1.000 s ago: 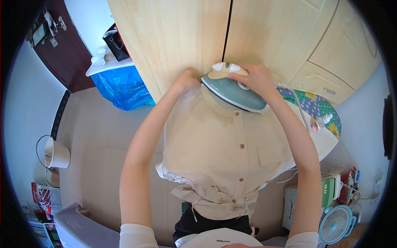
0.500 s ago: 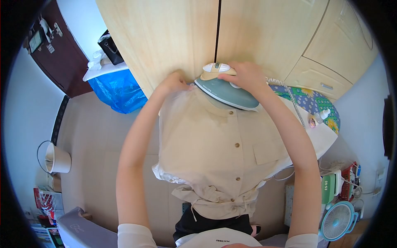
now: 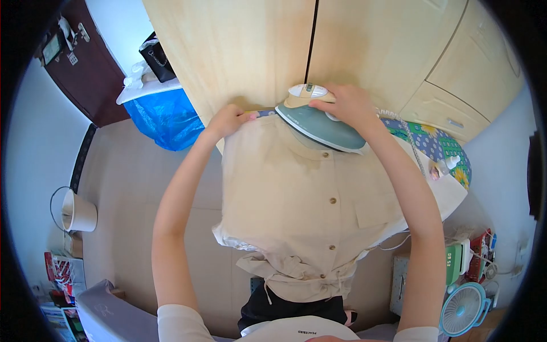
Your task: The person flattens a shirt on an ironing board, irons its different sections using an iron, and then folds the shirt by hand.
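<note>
A beige buttoned garment (image 3: pixel 285 188) lies spread over the ironing board (image 3: pixel 439 134), whose patterned cover shows at the right and along the far edge. My right hand (image 3: pixel 350 105) is wrapped round the handle of a green and white iron (image 3: pixel 319 125). The iron rests on the garment's upper part, its tip pointing left. My left hand (image 3: pixel 229 121) pinches the garment's far left corner, left of the iron's tip. White cloth or paper sticks out from under the garment at the right and lower left. A small spray bottle (image 3: pixel 444 166) lies on the board's right part.
A wooden cabinet (image 3: pixel 239 57) stands right behind the board. The iron's cord (image 3: pixel 411 142) runs along the right. At the lower right are a blue fan (image 3: pixel 462 308) and a green box (image 3: pixel 453 265). A white bucket (image 3: pixel 82 212) and a blue bag (image 3: pixel 162 119) are at the left.
My left hand has moved left along the garment's far edge, away from the iron's tip, and the cloth there lies flatter. The iron has hardly moved on the garment; the whole view has shifted slightly.
</note>
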{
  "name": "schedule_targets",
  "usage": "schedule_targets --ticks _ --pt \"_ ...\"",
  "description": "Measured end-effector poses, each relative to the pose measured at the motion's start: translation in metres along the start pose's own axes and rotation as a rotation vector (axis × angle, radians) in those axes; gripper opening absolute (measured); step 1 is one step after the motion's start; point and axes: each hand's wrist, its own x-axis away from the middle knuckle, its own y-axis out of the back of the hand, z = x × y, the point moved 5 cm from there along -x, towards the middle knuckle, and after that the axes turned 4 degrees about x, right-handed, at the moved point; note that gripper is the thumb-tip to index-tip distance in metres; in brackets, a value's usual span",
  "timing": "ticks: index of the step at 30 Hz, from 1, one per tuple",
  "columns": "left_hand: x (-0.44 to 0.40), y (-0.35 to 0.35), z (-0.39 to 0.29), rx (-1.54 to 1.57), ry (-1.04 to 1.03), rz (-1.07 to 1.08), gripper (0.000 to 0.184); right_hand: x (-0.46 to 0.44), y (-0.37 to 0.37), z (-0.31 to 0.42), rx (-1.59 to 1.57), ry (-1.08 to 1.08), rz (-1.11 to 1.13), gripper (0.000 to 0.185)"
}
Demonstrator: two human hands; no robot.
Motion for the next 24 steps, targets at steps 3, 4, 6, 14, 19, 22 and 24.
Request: schedule_targets --ticks 3,4,6,14,19,22,24 --pt "0.008 0.009 0.009 0.102 0.075 0.027 0.045 0.000 0.001 0.001 -0.028 0.000 -0.009 0.055" --pt "0.010 0.011 0.008 0.117 0.045 0.043 0.042 0.001 0.003 0.002 -0.037 -0.004 -0.002 0.054" --pt "0.014 0.016 0.005 0.135 0.024 0.052 0.040 0.000 0.004 0.003 -0.017 -0.003 0.002 0.055" --pt "0.014 0.010 0.014 0.335 -0.050 0.085 0.032 0.000 0.003 0.002 0.047 -0.031 0.033 0.055" --pt "0.017 0.012 0.020 0.236 -0.012 0.063 0.030 0.004 0.003 0.005 0.027 0.162 -0.074 0.049" --pt "0.021 0.015 0.015 0.165 -0.010 0.025 0.031 0.003 0.002 0.005 0.061 0.168 -0.088 0.047" --pt "0.026 0.015 0.007 0.137 0.001 0.013 0.030 0.003 0.002 0.005 0.070 0.157 -0.095 0.047"
